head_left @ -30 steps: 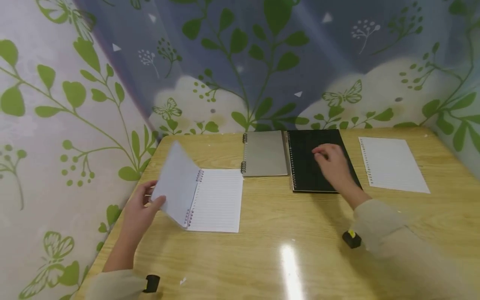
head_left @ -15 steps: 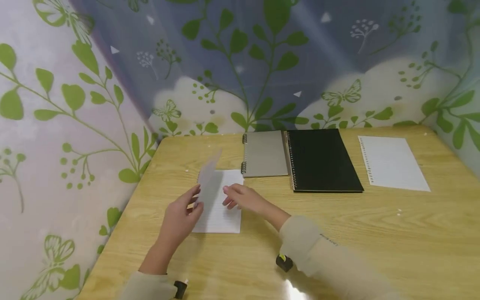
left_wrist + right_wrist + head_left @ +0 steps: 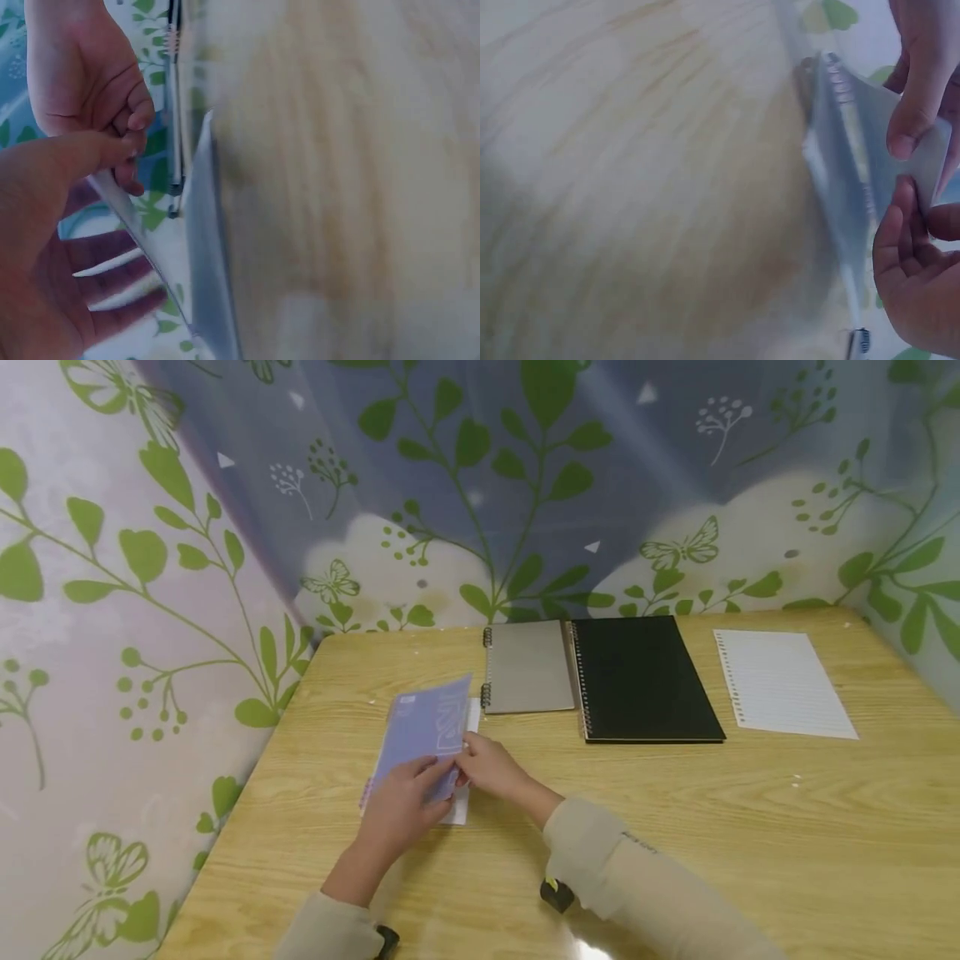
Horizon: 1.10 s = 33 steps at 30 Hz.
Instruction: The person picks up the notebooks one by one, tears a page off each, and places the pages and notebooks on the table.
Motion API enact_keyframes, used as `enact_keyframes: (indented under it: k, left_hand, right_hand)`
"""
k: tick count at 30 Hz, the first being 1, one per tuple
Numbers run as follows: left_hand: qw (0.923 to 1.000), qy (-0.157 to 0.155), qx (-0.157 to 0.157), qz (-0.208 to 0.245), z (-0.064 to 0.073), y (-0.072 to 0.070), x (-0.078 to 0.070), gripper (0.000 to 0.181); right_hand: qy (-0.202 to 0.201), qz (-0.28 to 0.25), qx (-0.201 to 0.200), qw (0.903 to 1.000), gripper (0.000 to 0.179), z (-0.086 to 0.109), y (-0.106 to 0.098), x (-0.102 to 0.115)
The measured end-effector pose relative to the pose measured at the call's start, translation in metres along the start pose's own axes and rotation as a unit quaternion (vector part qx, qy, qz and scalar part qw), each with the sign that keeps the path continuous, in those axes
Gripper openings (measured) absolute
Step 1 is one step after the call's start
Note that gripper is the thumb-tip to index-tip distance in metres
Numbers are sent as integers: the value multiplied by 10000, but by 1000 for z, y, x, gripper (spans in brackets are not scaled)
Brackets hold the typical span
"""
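A spiral notebook with a blue-purple cover point(image 3: 420, 727) lies at the left of the table. Its cover stands tilted above the lined pages point(image 3: 474, 714), which show along the right side. My left hand point(image 3: 408, 802) pinches the cover, fingers on its outer face and thumb on the inner side. At the cover's free right edge, my right hand point(image 3: 495, 768) holds it between thumb and curled fingers, right beside the left fingertips. In the right wrist view both hands meet at the edge of the raised cover point(image 3: 881, 112), and the notebook's coils point(image 3: 840, 90) show beyond.
Behind the notebook and to its right lies a grey spiral notebook point(image 3: 530, 668). A larger black spiral notebook point(image 3: 645, 681) is beside it. Farther right lies a loose lined sheet point(image 3: 786, 683) with punched holes. A patterned wall point(image 3: 420, 543) borders the wooden table point(image 3: 675, 827).
My left hand has swung the cover rightward over the pages, so its outer face now shows. My right hand has come from above the black notebook to grip the cover's edge.
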<state>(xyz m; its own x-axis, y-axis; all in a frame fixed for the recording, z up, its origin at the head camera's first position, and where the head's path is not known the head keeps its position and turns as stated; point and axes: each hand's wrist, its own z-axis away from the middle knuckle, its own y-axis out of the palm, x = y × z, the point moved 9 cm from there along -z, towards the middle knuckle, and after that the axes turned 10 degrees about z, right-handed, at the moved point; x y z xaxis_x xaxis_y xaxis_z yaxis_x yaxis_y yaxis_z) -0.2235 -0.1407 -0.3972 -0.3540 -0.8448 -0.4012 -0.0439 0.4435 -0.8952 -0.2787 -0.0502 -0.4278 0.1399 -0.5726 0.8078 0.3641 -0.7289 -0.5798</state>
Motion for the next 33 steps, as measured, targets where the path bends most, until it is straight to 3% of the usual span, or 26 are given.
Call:
enact_keyframes:
  k: [3, 9, 12, 17, 19, 22, 25, 29, 31, 33]
  left_hand:
    - [9984, -328, 451, 38, 1, 13, 10, 57]
    - [9870, -1008, 1239, 175, 4, 29, 34, 63]
    - [9843, -1177, 1301, 179, 4, 32, 45, 63]
    - [9863, -1191, 1139, 70, -2, 30, 56, 53]
    - [9864, -1188, 1132, 37, -6, 30, 57, 51]
    - [9848, -1247, 1207, 9, -12, 30, 55, 49]
    - [9839, -1276, 1250, -22, -21, 28, 48, 49]
    - [9874, -1199, 1035, 71, -39, 19, 34, 59]
    - [9867, -1313, 905, 300, -52, 17, 30, 66]
    - [9810, -1490, 854, 902, -69, 19, 27, 71]
  right_hand:
    - [-42, 737, -233, 9970, 24, -5, 3, -8]
    - [-170, 1950, -427, 9797, 52, -15, 14, -15]
    - [-513, 2603, -365, 9635, 45, -14, 24, -8]
    - [-1030, 3706, -380, 9223, 34, -8, 31, 7]
    - [-1081, 3864, -209, 9157, 34, -8, 30, 9]
    - [-1112, 3642, 314, 9241, 40, -9, 25, 6]
    - [-1050, 2895, 511, 9500, 44, -10, 5, 0]
    - [-689, 1998, -169, 9773, 41, -11, -48, -18]
    - [-374, 1806, -684, 9805, 40, -11, -79, -32]
    - [35, 1709, -1125, 9788, 40, -10, -107, -48]
